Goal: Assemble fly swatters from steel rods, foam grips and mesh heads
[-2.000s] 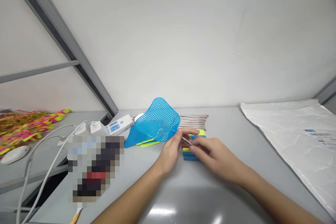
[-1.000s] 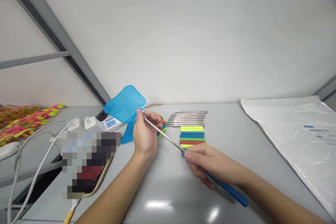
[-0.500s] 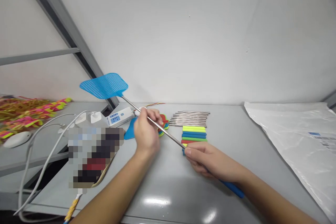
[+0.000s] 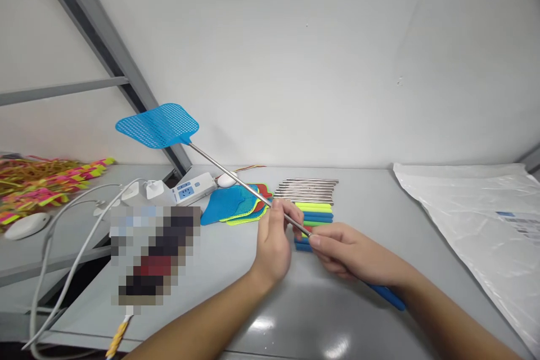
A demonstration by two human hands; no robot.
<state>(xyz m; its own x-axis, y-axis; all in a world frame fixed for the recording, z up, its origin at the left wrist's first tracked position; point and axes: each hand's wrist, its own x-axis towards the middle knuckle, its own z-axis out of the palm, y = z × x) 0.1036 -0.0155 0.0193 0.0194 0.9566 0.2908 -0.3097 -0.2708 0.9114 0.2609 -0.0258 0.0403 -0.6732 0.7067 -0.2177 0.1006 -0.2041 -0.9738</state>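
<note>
1. Swatter (image 4: 158, 125): blue mesh head up in air at left, above table (image 4: 270, 304); thin metal rod slants down-right to both hands.
2. L hand (image 4: 274, 242): grip closed, fingers pinching rod near its lower end.
3. R hand (image 4: 341, 253): grip closed round blue handle (image 4: 386, 296), just beside L hand.
4. Table: grey, glossy, w/ light glare near front edge.
5. On it: spare heads (image 4: 236, 205), rods (image 4: 306, 188) by wall, coloured handles (image 4: 314, 214) behind hands.
6. Right: plastic bag (image 4: 476, 219). Left: power strip (image 4: 188, 190), white cables (image 4: 76, 236).
7. Room: plain white wall (image 4: 316, 56), grey steel frame (image 4: 101, 45) slanting at left.
</note>
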